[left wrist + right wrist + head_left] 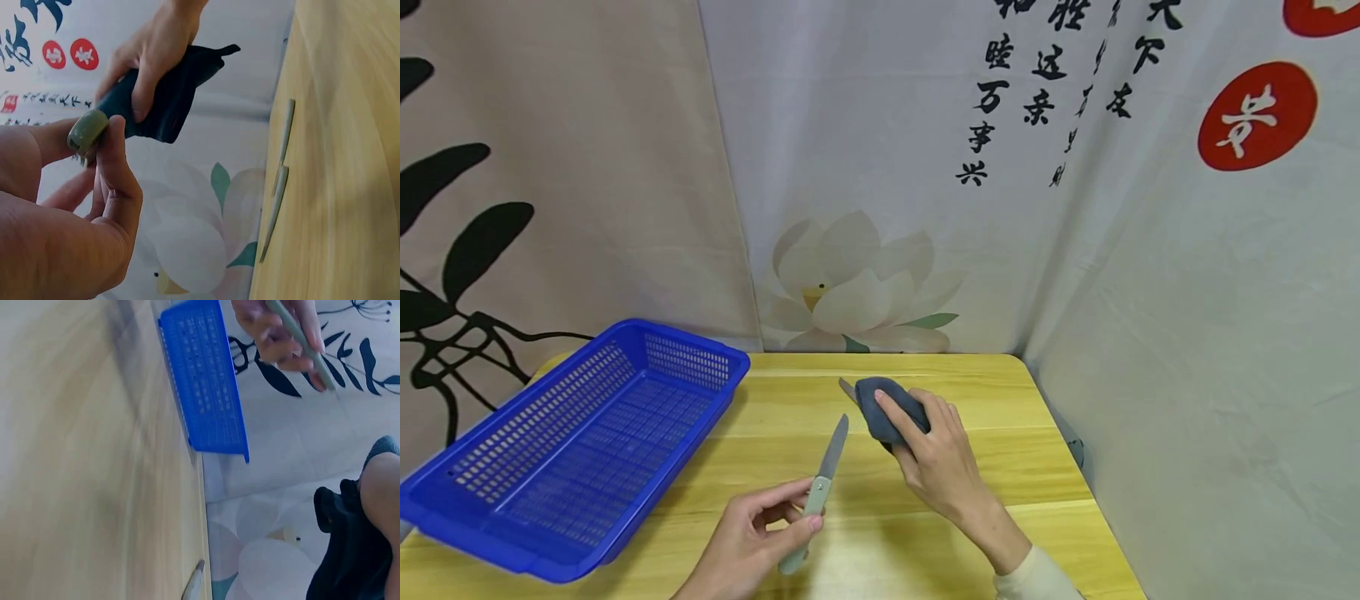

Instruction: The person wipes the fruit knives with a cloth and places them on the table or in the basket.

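My left hand (pixel 752 525) grips a small knife (pixel 817 493) by its pale green handle, the grey blade pointing up and away. In the left wrist view the handle's rounded butt shows between thumb and fingers. To the right, my right hand (pixel 942 458) holds a folded dark blue-grey cloth (pixel 886 408), beside the blade and apart from it. Past the cloth a second knife blade (pixel 847 389) shows, the rest of it hidden. On the wooden table in the left wrist view lie two slim knives, a farther knife (pixel 287 128) and a nearer knife (pixel 274 212).
A blue plastic basket (pixel 587 546) with mesh sides stands on the left of the wooden table (pixel 1030 550). Printed fabric curtains (pixel 872 125) hang behind the table and along its right edge.
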{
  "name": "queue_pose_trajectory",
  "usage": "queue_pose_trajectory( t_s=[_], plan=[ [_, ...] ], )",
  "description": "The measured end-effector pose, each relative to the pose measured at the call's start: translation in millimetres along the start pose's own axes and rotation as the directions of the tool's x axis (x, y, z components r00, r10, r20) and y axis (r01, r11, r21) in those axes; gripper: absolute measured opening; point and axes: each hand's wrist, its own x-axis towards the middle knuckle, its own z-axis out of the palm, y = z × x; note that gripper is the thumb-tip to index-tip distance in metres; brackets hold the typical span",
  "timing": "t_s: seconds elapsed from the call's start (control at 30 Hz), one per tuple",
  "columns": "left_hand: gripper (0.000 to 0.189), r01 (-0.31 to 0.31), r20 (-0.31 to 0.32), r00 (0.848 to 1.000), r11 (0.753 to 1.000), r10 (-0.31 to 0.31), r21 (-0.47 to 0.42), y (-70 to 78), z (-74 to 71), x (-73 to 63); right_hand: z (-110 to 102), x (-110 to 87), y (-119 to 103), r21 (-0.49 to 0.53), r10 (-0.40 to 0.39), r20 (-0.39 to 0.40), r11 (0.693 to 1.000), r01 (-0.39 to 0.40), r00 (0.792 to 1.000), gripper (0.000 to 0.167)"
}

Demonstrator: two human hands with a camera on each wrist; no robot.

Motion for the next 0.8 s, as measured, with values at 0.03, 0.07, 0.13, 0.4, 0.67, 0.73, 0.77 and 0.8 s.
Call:
queue_pose_trajectory(
  t_s=[0.03, 0.07, 0.13, 0.4, 0.67, 0.73, 0.77, 0.8],
  plan=[
    [0.050, 0.015, -0.025, 1.000, 1.000, -0.015, -0.001, 0.7, 0.4, 0.6, -1, -1.2, -2, 0.010, -0.002, -0.007, 1.000, 0.002, 1.000, 0.075],
    [0.050, 0.027, -0.050, 0.998, 1.000, -0.027, 0.000, 1.5, 0.8, 1.3, -2, -2.4, -5, 0.020, -0.011, -0.010, 1.000, 0.011, 1.000, 0.073],
    [0.049, 0.034, -0.092, 0.995, 0.999, -0.034, 0.000, 2.6, 2.0, 2.2, -3, -4.6, -12, 0.029, -0.047, -0.005, 0.998, 0.047, 0.999, 0.069],
    [0.042, -0.055, -0.101, 0.993, 0.998, 0.059, 0.036, 2.6, 6.8, 2.9, -4, -9.5, -43, 0.017, -0.204, 0.138, 0.979, 0.203, 0.969, 0.083],
    [0.043, -0.026, -0.078, 0.997, 0.999, 0.029, 0.034, 2.3, 5.9, 2.9, -5, -10.2, -44, 0.052, -0.219, 0.161, 0.975, 0.214, 0.962, 0.086],
    [0.044, -0.029, -0.059, 0.998, 0.999, 0.031, 0.032, 2.3, 5.2, 2.9, -5, -10.0, -43, 0.052, -0.221, 0.157, 0.975, 0.216, 0.962, 0.085],
    [0.045, -0.028, -0.051, 0.998, 0.999, 0.029, 0.030, 2.4, 5.0, 2.9, -5, -9.9, -42, 0.049, -0.221, 0.155, 0.975, 0.216, 0.963, 0.085],
    [0.046, -0.026, -0.044, 0.999, 0.999, 0.028, 0.027, 2.4, 4.8, 2.8, -5, -9.8, -41, 0.047, -0.220, 0.153, 0.975, 0.215, 0.963, 0.084]
  ],
)
